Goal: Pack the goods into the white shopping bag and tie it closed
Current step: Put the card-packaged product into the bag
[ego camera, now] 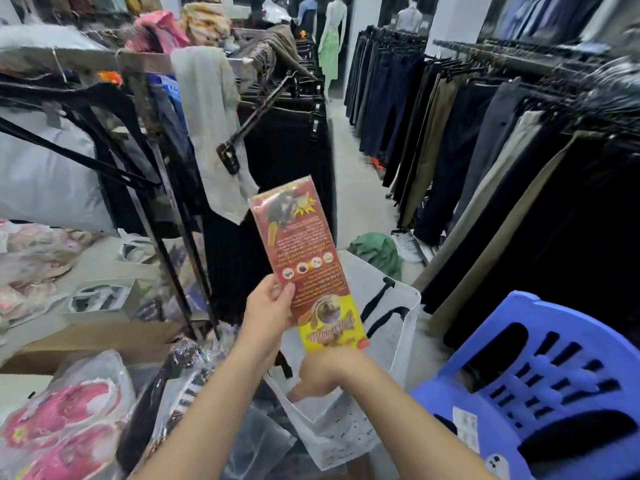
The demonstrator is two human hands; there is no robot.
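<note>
A long flat packet [304, 258], red with a yellow lower end and wrapped in clear plastic, stands upright in the middle of the view. My left hand [268, 308] pinches its left edge, thumb on the front. The packet's lower end sits just above my right hand [325, 370]. That hand grips the near rim of the white shopping bag [391, 327], which stands open below the packet with black handles showing. The bag's inside is mostly hidden behind the packet and my arms.
A blue plastic stool [540, 379] stands close on the right. Packed pink goods [65, 420] and clear-wrapped parcels [256, 441] lie at lower left. Clothes racks [485, 133] line both sides of a narrow aisle. A green garment [377, 251] lies on the floor beyond the bag.
</note>
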